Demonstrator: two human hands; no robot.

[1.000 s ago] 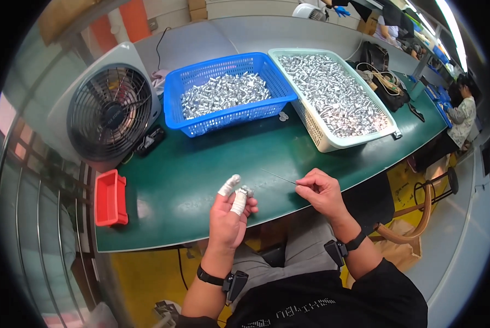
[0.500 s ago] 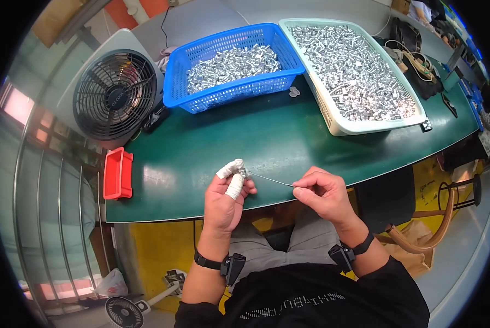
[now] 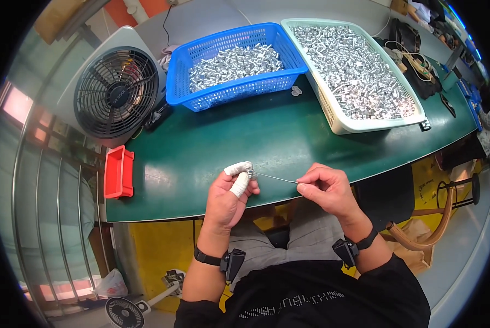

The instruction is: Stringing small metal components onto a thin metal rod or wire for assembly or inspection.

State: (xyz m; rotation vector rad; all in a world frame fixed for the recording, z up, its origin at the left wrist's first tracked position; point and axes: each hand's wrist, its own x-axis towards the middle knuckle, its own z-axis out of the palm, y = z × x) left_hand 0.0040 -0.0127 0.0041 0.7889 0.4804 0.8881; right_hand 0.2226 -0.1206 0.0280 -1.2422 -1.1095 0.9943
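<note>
Over the green table (image 3: 212,158), taped left fingers (image 3: 239,177) and right fingers (image 3: 305,186) pinch a thin wire (image 3: 275,177).

A: Which colours are on the flat green table top (image 3: 212,158)?

B: The perforated plastic basket (image 3: 237,87) is bright blue, with a grid pattern of small holes in its walls. The second lattice plastic basket (image 3: 338,117) is pale, almost white with a little mint. Both contain shiny silver metal parts (image 3: 234,60).

A: And on the left?

B: A small rectangular plastic bin (image 3: 118,172) is red. The round electric fan (image 3: 114,93) has a black grille of thin rings in a light grey housing.

A: And the hands?

B: The left hand (image 3: 228,197) has white tape on two fingers. The right hand (image 3: 324,188) pinches a thin silver wire (image 3: 275,177). Both wrists carry black bands.
</note>
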